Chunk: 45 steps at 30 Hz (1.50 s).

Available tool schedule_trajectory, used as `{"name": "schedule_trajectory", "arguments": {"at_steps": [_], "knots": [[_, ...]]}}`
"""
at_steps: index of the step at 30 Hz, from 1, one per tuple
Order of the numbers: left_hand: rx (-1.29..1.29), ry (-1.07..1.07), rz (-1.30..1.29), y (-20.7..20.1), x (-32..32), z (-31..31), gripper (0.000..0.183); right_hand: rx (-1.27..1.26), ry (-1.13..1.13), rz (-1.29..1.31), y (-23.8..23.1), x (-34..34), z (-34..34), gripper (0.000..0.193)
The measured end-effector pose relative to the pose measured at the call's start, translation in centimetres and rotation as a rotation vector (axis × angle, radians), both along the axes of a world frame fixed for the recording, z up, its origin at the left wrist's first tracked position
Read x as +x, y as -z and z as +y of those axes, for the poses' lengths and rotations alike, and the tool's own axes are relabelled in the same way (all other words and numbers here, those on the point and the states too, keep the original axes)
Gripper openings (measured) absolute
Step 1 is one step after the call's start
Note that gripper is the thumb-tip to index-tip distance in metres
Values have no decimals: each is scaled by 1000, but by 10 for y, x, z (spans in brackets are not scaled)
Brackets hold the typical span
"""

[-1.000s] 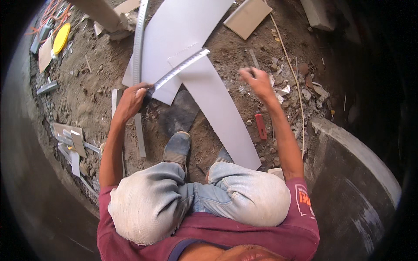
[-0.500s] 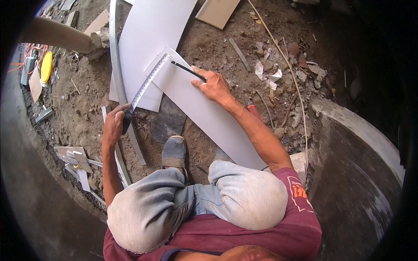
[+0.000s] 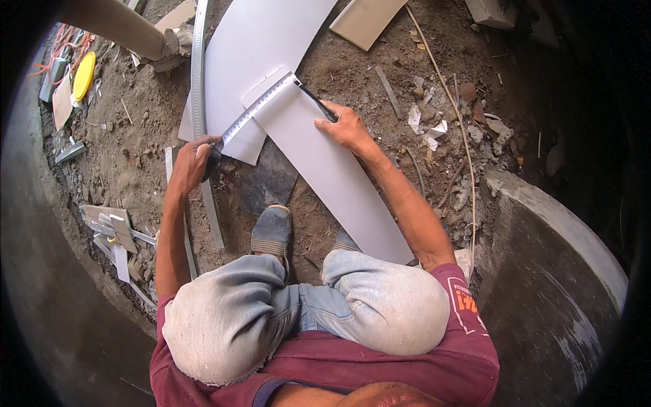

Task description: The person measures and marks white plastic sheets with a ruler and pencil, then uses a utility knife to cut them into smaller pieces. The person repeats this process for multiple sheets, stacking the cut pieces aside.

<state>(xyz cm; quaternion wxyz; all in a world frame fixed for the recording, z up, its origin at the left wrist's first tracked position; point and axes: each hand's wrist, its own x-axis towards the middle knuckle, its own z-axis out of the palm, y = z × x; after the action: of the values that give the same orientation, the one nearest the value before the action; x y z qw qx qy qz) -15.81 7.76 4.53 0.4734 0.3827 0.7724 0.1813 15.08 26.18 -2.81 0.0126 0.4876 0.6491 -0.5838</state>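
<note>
My left hand (image 3: 191, 164) is closed around the dark case of a tape measure (image 3: 212, 163). Its pale blade (image 3: 256, 106) runs out to the upper right, across the far end of a long white panel strip (image 3: 332, 180). The blade's hooked end lies at the strip's far right corner. In my right hand (image 3: 347, 129) is a slim black pencil-like marking tool (image 3: 316, 100), its tip close to the blade's end. My right fingers rest at the strip's right edge. Beneath the strip's far end lies a larger white panel (image 3: 254, 41).
A curved metal channel (image 3: 199, 74) lies left of the large panel. Offcuts (image 3: 119, 237) are piled at the left, and a yellow disc (image 3: 84, 76) lies farther off. A thin cane (image 3: 461, 122) and rubble (image 3: 498, 129) lie right, beside a curved concrete edge (image 3: 556, 203).
The tape's end has shifted right to the strip's far right corner, and my left hand has moved up and right with the case. My right hand has brought the marking tool beside the blade's end.
</note>
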Motion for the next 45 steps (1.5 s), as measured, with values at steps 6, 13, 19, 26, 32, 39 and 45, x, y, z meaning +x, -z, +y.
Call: {"name": "schedule_trajectory", "arguments": {"at_steps": [6,13,19,26,32,39,45], "knots": [[99,35,4,2,-5,4,49,200,2,-29,-7,-21,15,52],[166,17,49,13,-12,-6,45,293,79,-6,4,-73,25,38],[134,29,49,11,-14,-7,43,85,97,30,21,-75,40,34],[116,64,54,8,-13,0,43,75,127,35,13,-75,32,35],[121,68,54,20,-15,1,42,146,22,19,11,-73,38,33],[212,114,24,18,-18,7,42,-28,68,183,-17,-79,59,26],[162,56,44,9,-25,6,44,142,-167,-33,-18,-66,106,53]]}}
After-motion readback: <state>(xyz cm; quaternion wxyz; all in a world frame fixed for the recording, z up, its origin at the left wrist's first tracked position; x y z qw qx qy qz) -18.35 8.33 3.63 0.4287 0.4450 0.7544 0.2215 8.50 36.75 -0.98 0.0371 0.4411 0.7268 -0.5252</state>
